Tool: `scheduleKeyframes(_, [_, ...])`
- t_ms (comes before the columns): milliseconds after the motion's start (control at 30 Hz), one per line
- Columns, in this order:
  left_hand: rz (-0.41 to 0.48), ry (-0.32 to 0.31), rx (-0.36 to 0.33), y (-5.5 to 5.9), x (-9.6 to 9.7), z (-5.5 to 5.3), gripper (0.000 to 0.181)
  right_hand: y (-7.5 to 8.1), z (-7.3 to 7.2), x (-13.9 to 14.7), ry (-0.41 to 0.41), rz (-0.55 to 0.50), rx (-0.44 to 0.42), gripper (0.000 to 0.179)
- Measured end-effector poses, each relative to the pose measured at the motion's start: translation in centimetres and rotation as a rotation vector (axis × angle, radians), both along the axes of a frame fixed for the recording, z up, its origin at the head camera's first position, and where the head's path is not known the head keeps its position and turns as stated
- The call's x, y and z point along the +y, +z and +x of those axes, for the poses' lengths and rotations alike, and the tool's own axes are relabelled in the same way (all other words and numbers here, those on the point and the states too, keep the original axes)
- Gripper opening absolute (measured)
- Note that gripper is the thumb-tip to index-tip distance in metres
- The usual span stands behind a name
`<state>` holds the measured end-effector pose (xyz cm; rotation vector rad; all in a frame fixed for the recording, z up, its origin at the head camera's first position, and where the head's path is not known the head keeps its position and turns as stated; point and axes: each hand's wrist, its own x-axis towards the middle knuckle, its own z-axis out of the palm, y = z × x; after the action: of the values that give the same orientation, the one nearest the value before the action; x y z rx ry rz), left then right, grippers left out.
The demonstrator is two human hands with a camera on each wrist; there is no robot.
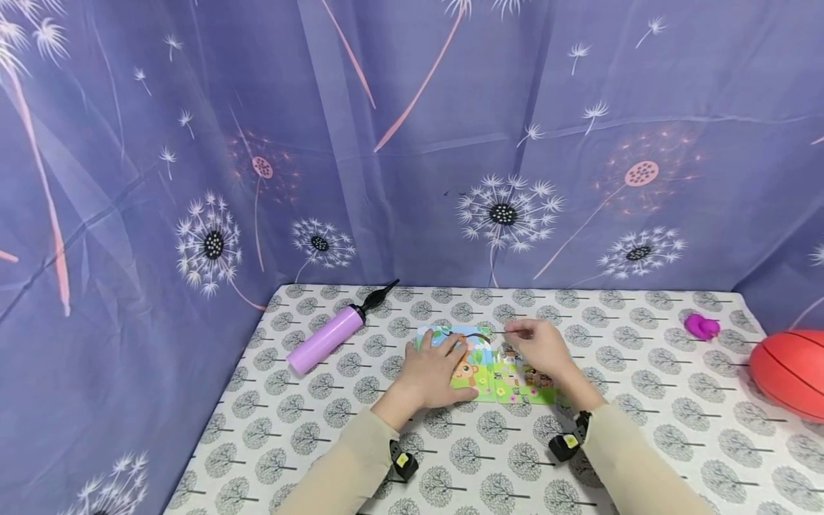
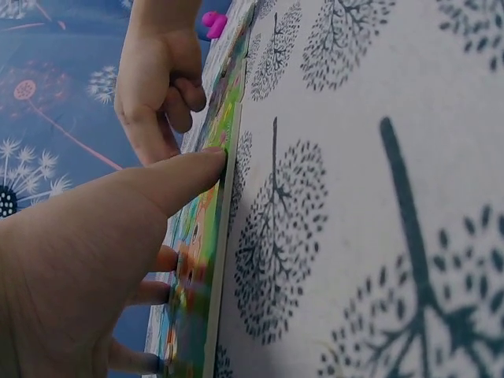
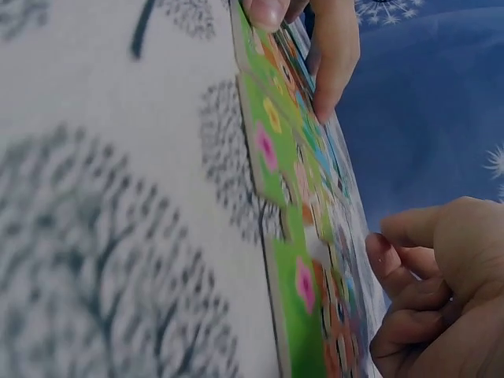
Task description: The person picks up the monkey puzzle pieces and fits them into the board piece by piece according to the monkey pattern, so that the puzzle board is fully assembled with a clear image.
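A colourful jigsaw puzzle with a cartoon animal (image 1: pixel 484 368) lies in two panels side by side on the cloth. My left hand (image 1: pixel 430 375) rests on the left panel with its fingers spread; in the left wrist view its thumb (image 2: pixel 193 175) lies along the near edge. My right hand (image 1: pixel 539 349) is over the far part of the right panel (image 1: pixel 515 395), whose pieces show gaps. In the right wrist view the right hand's fingers (image 3: pixel 417 268) are bent, thumb and forefinger close together. Whether a piece is between those fingertips cannot be made out.
A purple hand pump (image 1: pixel 327 340) with a black nozzle lies to the left. On the right are a small magenta toy (image 1: pixel 702 327) and a red ball (image 1: pixel 792 373). A blue dandelion curtain (image 1: pixel 412 200) hangs behind the tree-patterned tablecloth (image 1: pixel 315 443).
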<state>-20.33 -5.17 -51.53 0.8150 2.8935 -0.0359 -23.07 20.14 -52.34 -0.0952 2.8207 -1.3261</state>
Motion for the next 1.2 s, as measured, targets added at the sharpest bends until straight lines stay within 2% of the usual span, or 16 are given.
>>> scheduleKeyframes(200, [0.008, -0.006, -0.008, 0.0, 0.0, -0.1, 0.098, 0.2, 1.2, 1.0, 0.052, 0.026, -0.008, 0.024])
scheduleKeyframes(533, [0.027, -0.019, 0.006, -0.2, -0.4, -0.1, 0.104, 0.4, 2.6, 1.4, 0.105, -0.043, -0.128, 0.039])
scheduleKeyframes(700, [0.052, -0.033, -0.006, -0.5, -0.7, -0.2, 0.104, 0.1, 2.6, 1.4, 0.110, 0.012, -0.114, 0.047])
scheduleKeyframes(967, [0.092, -0.040, -0.022, -0.6, -1.9, -0.1, 0.106, -0.3, 2.7, 1.4, 0.111, 0.075, -0.097, 0.044])
scheduleKeyframes(1200, [0.080, -0.049, -0.013, -0.6, -3.1, 0.0, 0.106, 0.1, 3.1, 1.2, 0.109, 0.092, -0.079, 0.042])
